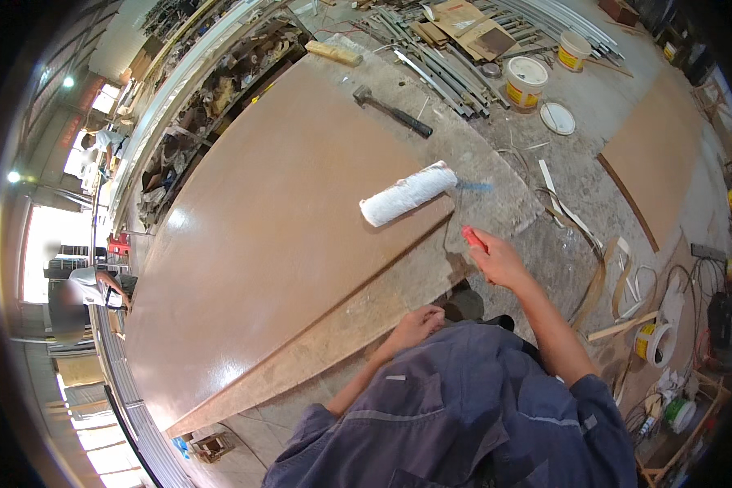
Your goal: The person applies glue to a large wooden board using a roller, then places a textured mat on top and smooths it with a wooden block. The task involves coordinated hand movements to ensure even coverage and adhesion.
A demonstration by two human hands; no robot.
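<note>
My right hand (496, 259) is closed round the red handle of a paint roller (408, 193). The roller's white, fluffy sleeve lies over the near right corner of a large brown board (276, 203), which has a wet-looking sheen toward its left end. Close to my body, my left hand (419, 327) is curled into a loose fist beside the worktable's near edge, and nothing shows in it. Beyond the roller, a hammer (392, 112) with a black grip rests near the board's far right edge. The board lies on a stained worktable (358, 313).
A wooden block (334, 54) sits at the table's far corner. Right of the table are white buckets (526, 81), a round lid (557, 119), metal tubes (443, 69), offcut strips (569, 207) and another brown board (655, 150). Scrap fills a long rack (211, 106). Other people work at far left.
</note>
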